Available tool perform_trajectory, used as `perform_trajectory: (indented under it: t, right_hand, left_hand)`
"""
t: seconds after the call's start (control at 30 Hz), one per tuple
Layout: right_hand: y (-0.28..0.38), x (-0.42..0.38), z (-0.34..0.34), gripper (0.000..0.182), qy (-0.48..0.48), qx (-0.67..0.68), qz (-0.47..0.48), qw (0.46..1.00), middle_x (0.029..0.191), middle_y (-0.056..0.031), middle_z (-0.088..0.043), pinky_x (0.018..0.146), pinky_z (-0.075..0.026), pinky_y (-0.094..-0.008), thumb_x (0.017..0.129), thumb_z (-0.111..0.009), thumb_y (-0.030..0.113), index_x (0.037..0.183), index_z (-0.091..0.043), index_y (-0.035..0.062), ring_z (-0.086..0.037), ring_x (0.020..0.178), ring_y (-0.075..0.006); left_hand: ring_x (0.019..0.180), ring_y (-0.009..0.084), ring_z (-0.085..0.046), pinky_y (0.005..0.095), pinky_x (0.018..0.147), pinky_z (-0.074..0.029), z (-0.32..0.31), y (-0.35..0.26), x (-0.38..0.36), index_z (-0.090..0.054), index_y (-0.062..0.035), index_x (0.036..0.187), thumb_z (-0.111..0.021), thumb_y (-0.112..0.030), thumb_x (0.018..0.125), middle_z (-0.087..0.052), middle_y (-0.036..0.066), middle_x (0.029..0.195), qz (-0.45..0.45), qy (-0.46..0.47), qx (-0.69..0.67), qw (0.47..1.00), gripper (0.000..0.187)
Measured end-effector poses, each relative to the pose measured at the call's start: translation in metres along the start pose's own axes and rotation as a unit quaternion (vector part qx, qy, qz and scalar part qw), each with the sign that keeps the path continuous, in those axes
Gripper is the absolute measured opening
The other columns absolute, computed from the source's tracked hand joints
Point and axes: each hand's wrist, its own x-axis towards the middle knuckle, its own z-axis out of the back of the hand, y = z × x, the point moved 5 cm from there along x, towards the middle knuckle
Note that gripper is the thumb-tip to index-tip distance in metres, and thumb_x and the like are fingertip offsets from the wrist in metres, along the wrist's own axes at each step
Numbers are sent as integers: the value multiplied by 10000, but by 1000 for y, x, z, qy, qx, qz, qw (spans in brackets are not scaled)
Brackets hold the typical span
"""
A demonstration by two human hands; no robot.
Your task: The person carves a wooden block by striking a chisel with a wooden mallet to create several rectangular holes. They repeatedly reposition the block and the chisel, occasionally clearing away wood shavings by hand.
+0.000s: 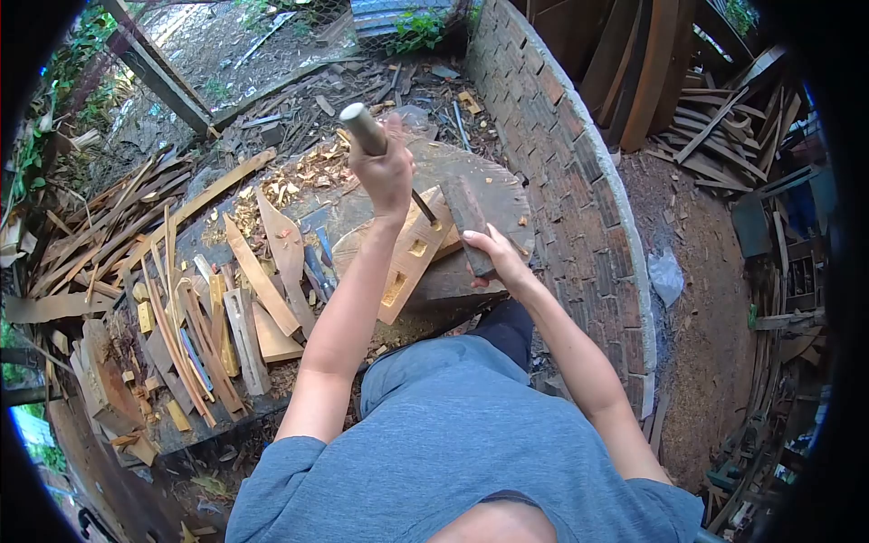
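My left hand [385, 181] is wrapped round the handle of a chisel [365, 131], which stands tilted with its blade running down to the right. The blade's tip is at the upper hole of a pale wooden piece [416, 249] with several rectangular holes cut in it. Loose chips lie in the lower hole. In my right hand [496, 253] is a dark wooden block [466, 213], gripped at its near end, to the right of the chisel. The pale piece lies slanted on a round, worn wooden stump [496, 185].
Left of the stump, a bench holds shaped wooden pieces [262, 281], long strips [167, 335] and tools [317, 271]. Wood chips [285, 185] are scattered behind them. A curved brick wall [579, 195] rises close on the right. A plastic bag [665, 276] lies beyond it.
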Motion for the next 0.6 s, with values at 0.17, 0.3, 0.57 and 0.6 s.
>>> perform_trajectory:
  t: [0.17,0.3,0.57,0.6]
  right_hand:
    - [-1,-1,2,544,-2,17,-4,1000,879,-65,-554,515,-521,-303,888,-576,471,1255,-444,91,-589,717,-140]
    - [-13,1,2,467,23,90,-47,995,777,-73,-602,559,-546,-351,925,-534,473,1158,-514,69,-614,622,-180]
    - [-23,-4,7,398,29,189,-85,978,739,-64,-627,560,-526,-345,949,-510,483,982,-557,90,-610,560,-187]
    - [-17,-5,10,405,23,177,-82,981,727,-60,-623,534,-511,-327,949,-514,485,990,-556,84,-607,550,-177]
  left_hand:
    - [478,39,-490,202,408,-366,-8,7,-7,-525,-66,863,-708,-214,919,-527,-36,624,-36,57,53,996,242]
    - [426,29,-446,201,355,-321,-16,-3,-15,-493,-77,820,-689,-158,928,-475,-39,587,-78,59,74,992,238]
    - [592,77,-502,258,545,-403,-15,15,-13,-555,-30,831,-740,-185,892,-558,-4,656,-54,64,109,991,249]
    - [592,76,-500,258,545,-402,-16,15,-12,-555,-29,834,-739,-184,892,-559,-2,658,-52,70,109,990,248]
